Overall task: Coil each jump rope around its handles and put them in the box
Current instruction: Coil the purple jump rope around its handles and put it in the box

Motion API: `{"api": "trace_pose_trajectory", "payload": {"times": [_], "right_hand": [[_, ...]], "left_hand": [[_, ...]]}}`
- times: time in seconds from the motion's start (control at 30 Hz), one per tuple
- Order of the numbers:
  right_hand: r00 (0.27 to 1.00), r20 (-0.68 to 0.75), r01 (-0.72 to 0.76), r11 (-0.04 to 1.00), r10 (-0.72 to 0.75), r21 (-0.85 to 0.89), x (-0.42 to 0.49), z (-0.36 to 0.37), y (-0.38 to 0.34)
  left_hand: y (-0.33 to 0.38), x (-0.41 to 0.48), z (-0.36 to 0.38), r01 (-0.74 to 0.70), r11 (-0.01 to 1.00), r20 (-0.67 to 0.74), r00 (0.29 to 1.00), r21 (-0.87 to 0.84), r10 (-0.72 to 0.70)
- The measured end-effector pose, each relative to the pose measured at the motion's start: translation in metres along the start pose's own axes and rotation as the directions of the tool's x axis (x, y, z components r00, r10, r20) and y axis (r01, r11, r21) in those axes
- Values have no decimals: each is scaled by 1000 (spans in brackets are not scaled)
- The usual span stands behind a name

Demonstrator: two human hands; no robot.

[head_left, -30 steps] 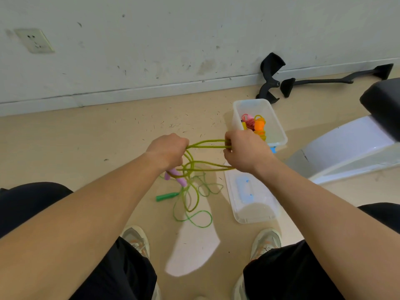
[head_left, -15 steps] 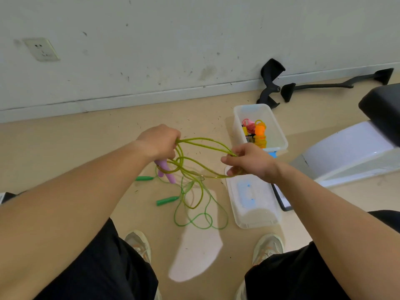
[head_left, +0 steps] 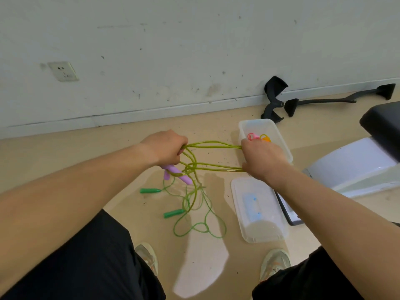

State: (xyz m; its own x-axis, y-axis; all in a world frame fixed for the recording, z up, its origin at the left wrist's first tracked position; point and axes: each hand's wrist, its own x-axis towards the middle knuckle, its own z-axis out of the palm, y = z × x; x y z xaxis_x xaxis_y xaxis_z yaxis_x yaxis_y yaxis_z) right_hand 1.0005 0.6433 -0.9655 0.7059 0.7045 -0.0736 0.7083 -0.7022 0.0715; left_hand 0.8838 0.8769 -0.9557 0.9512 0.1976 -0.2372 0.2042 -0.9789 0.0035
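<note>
My left hand point(head_left: 166, 147) grips two purple handles point(head_left: 176, 173) together with loops of an olive-yellow rope point(head_left: 213, 145). My right hand point(head_left: 263, 161) holds the far ends of those loops, stretched taut between both hands above the floor. Below them a second jump rope lies loose on the floor, with green handles point(head_left: 174, 213) and a thin green cord point(head_left: 200, 230). A clear plastic box point(head_left: 281, 144) stands just behind my right hand and holds pink and orange coiled ropes point(head_left: 258, 137).
The box's clear lid point(head_left: 258, 211) lies on the floor by my right foot, a dark flat device point(head_left: 290, 213) beside it. Black metal parts point(head_left: 275, 98) lean at the wall. A white and black machine point(head_left: 357, 165) sits to the right. My shoes are at the bottom.
My hands have pulled apart, drawing the olive rope loops taut again. My right hand moved up and right toward the box. One more green handle shows on the floor.
</note>
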Motion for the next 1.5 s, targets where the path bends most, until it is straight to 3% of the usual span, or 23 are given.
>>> {"api": "trace_pose_trajectory", "payload": {"times": [0.07, 0.1, 0.17, 0.23, 0.3, 0.37, 0.43, 0.63, 0.7, 0.73, 0.8, 0.87, 0.9, 1.0, 1.1, 1.2, 1.27, 1.33, 1.37, 1.43, 1.5], "right_hand": [[999, -40, -21, 998, 19, -57, 4, -5, -5], [999, -41, -29, 999, 29, 15, 6, -9, -3], [998, -3, -63, 941, 68, 334, 11, -20, 7], [989, 86, -148, 697, 123, 702, 10, -24, 18], [958, 253, -284, 338, 133, 897, 7, -22, 21], [916, 387, -391, 21, 107, 920, 8, -16, 19], [891, 451, -438, -166, 52, 884, 10, -13, 14], [901, 423, -430, -332, -98, 839, 12, -2, 2], [910, 405, -413, -258, -84, 874, 15, 1, -1], [916, 398, -401, -143, -55, 905, 15, 2, -2], [946, 324, -321, 250, 31, 913, 15, 3, -5], [980, 195, -178, 641, 45, 747, 17, 1, -8], [988, 149, -122, 757, 32, 642, 19, 0, -8], [995, 80, -84, 938, 60, 338, 25, -1, -4], [992, 27, -125, 981, 122, 150, 24, -6, 0], [994, 26, -113, 959, 110, 261, 24, -5, 4], [994, 68, -112, 818, 89, 564, 23, -3, 9], [988, 143, -155, 519, 65, 840, 21, -2, 11], [990, 132, -143, 423, 55, 895, 21, -3, 12], [995, 97, -104, 393, 37, 914, 21, -3, 15], [997, 80, -75, 432, 7, 899, 22, 0, 14]], "left_hand": [[2, -1, 1, 20, 999, -19, 1000, -32, -20], [0, -2, 0, 37, 997, -34, 999, -60, -39], [-8, -6, 0, 90, 985, -53, 994, -150, -98], [-15, -11, 1, 139, 955, -43, 987, -262, -155], [-17, -12, 3, 147, 934, -40, 985, -326, -169], [-15, -9, 4, 149, 928, -38, 984, -342, -172], [-13, -6, 6, 155, 918, -30, 983, -364, -178], [-17, 3, 9, 167, 925, -18, 983, -340, -184], [-19, 5, 10, 166, 932, -12, 984, -323, -179], [-20, 6, 10, 166, 935, -8, 984, -315, -177], [-22, 7, 11, 166, 935, 1, 985, -314, -174], [-22, 8, 12, 166, 937, 7, 985, -309, -172], [-21, 9, 13, 162, 943, 7, 986, -292, -167], [-16, 13, 15, 133, 969, -16, 990, -208, -139], [-11, 14, 20, 112, 987, -44, 992, -116, -118], [-9, 13, 23, 127, 985, -18, 991, -115, -130], [-10, 12, 25, 168, 965, -29, 984, -201, -177], [-13, 10, 26, 221, 896, -16, 969, -386, -246], [-14, 10, 26, 240, 849, 6, 963, -470, -269], [-13, 10, 26, 244, 773, 56, 964, -585, -262], [-8, 8, 25, 231, 729, 80, 969, -645, -236]]}}
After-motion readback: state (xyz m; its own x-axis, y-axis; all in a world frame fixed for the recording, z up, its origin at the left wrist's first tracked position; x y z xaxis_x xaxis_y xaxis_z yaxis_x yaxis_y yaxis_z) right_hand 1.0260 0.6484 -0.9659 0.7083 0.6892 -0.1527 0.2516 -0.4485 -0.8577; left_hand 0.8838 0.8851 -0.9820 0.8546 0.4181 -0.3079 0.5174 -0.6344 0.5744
